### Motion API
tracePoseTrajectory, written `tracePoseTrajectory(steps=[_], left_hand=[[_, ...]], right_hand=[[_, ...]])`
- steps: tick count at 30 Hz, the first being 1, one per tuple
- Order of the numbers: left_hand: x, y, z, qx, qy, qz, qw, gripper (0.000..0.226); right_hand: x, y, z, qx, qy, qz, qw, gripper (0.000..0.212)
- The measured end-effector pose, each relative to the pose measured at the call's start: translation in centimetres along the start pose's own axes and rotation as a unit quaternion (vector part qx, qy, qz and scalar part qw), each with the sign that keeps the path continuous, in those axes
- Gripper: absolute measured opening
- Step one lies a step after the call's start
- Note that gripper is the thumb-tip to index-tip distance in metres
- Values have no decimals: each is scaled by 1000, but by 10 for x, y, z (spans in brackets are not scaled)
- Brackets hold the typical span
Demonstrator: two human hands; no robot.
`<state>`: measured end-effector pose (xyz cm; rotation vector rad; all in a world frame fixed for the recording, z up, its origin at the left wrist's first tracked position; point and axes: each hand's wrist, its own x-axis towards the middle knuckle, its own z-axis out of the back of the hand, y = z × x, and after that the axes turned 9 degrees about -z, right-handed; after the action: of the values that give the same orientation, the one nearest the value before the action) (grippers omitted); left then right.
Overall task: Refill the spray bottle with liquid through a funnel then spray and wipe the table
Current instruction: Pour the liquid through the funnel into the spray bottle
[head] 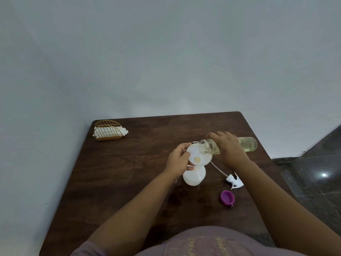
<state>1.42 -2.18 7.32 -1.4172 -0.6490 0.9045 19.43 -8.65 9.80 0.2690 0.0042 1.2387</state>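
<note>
From the head view, our right hand (227, 146) grips a clear bottle (247, 144) of pale yellow liquid, tipped almost flat, its open mouth just over the white funnel (200, 157). Our left hand (178, 159) pinches the funnel's rim, steadying it in the neck of the white spray bottle (193, 176), which stands upright near the middle of the tabletop (129, 172).

We judge the spray bottle light and thin-walled while it holds little, so it could tip under a top-heavy funnel; holding at the rim or neck looks right. The clear bottle seems smooth and rigid, heavier at its far end where the liquid pools, and probably slippery if wet, so a full wrap around its body suits it.

The spray head (235, 180) with its dip tube lies just right of the spray bottle, and a purple cap (227, 197) lies nearer us; both sit close under our right forearm. A napkin holder (108, 131) stands well apart at the far left corner. Open room lies to the left and toward us; the right edge is near the clear bottle's base.
</note>
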Motion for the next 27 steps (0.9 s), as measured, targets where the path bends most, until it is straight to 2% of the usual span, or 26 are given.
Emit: tracePoseTrajectory(steps=[27], left_hand=[[-2, 0, 0, 9, 0, -3, 1000, 35]], right_hand=[[0, 1, 0, -13, -7, 4, 1000, 46]])
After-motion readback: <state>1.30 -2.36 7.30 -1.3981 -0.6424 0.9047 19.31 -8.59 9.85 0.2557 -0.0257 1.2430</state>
